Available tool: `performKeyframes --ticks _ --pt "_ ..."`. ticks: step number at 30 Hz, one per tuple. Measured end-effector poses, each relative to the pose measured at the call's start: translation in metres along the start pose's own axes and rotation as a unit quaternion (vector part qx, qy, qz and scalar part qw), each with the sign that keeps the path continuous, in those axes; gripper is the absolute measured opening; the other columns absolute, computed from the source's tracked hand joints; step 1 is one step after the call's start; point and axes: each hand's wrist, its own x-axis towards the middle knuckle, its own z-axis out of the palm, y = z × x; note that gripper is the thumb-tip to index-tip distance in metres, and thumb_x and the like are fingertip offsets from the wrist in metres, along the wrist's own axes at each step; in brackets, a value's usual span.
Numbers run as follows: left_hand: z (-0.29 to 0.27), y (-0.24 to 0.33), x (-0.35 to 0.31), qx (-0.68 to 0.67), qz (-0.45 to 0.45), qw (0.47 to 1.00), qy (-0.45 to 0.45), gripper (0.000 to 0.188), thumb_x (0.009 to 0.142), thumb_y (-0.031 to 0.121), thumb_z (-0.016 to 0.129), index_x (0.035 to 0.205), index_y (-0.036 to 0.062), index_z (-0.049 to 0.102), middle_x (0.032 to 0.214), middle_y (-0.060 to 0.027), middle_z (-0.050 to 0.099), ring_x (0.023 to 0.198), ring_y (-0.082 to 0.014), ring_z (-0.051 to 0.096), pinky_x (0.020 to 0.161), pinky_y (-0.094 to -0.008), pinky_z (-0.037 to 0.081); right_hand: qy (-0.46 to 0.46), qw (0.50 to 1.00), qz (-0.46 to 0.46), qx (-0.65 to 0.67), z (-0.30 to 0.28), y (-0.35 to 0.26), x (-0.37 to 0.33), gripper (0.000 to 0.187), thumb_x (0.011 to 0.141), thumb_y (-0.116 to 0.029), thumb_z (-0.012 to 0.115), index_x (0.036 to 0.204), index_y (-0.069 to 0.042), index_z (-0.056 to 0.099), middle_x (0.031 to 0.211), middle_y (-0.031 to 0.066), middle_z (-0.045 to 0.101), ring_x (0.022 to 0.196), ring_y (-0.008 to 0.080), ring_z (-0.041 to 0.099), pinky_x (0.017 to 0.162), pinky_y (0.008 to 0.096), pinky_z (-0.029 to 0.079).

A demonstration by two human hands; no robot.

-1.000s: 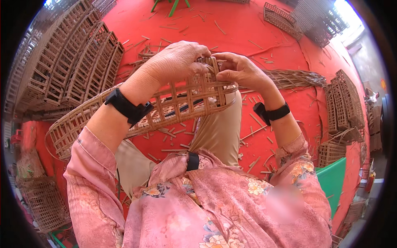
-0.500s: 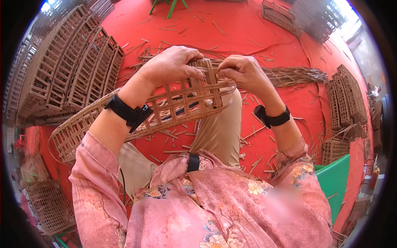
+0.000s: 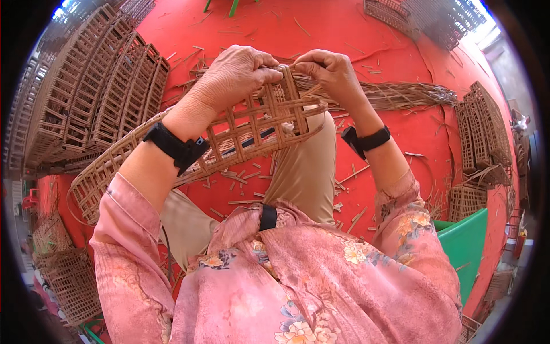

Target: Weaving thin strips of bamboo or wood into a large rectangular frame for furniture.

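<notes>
A long brown open-weave basket [image 3: 229, 136] lies slantwise across my lap, its near-left end lower and its right end raised. My left hand [image 3: 243, 77] is closed on the basket's upper rim near that right end, thumb and fingers pinching together. Close beside it, my right hand [image 3: 329, 71] pinches at the top corner. A thin strand seems to run between the fingertips, though it is too small to make out clearly. Black bands sit on both wrists. Part of the basket's far side is hidden behind my left hand and forearm.
Stacked woven baskets [image 3: 91, 86] stand at the left, with more baskets [image 3: 481, 129] at the right. A bundle of long brown strips [image 3: 395, 94] lies beyond my hands on the red floor covering [image 3: 366, 51]. Cut scraps are scattered around. A green bin [image 3: 467, 243] is at the lower right.
Both hands have moved up in the picture. My right hand has shifted from the basket's right side to its top corner, closer to the left fingertips.
</notes>
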Motion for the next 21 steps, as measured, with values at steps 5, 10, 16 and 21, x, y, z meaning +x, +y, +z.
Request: performKeyframes --ticks 5,10,16,21 --pt "-0.002 -0.003 0.000 -0.057 -0.010 0.998 -0.030 0.031 0.091 0.023 0.067 0.110 -0.0010 0.071 0.093 -0.0097 0.074 0.084 -0.0136 0.068 0.079 -0.0308 0.055 -0.058 0.986 0.067 0.138 0.007 0.018 -0.002 0.020 0.094 -0.019 0.068 0.099 0.000 0.073 0.083 0.0014 0.071 0.078 0.0071 0.062 0.073 0.0265 0.052" --pt "-0.003 -0.017 0.001 -0.103 0.028 0.992 -0.073 0.033 0.090 0.022 0.069 0.113 -0.0023 0.069 0.093 -0.0085 0.073 0.081 -0.0143 0.067 0.076 -0.0304 0.054 -0.063 0.975 0.082 0.197 0.017 0.017 -0.009 0.021 0.096 -0.019 0.066 0.102 0.000 0.071 0.086 0.0004 0.068 0.081 0.0069 0.060 0.074 0.0258 0.051" --pt "-0.006 0.001 0.008 0.028 0.040 0.997 -0.052 0.033 0.088 0.024 0.068 0.110 -0.0010 0.071 0.084 -0.0121 0.072 0.078 -0.0173 0.068 0.075 -0.0333 0.054 -0.038 0.975 0.093 0.197 0.018 0.017 -0.013 0.020 0.096 -0.019 0.065 0.102 -0.001 0.071 0.090 0.0023 0.070 0.085 0.0092 0.063 0.077 0.0254 0.051" --pt "-0.002 -0.005 0.010 -0.059 -0.024 0.997 -0.051 0.031 0.089 0.024 0.068 0.110 0.0014 0.072 0.090 -0.0132 0.074 0.083 -0.0161 0.068 0.081 -0.0322 0.053 0.000 0.988 0.087 0.130 0.016 0.015 -0.015 0.024 0.094 -0.020 0.067 0.106 0.000 0.071 0.095 0.0050 0.070 0.091 0.0124 0.065 0.083 0.0293 0.052"
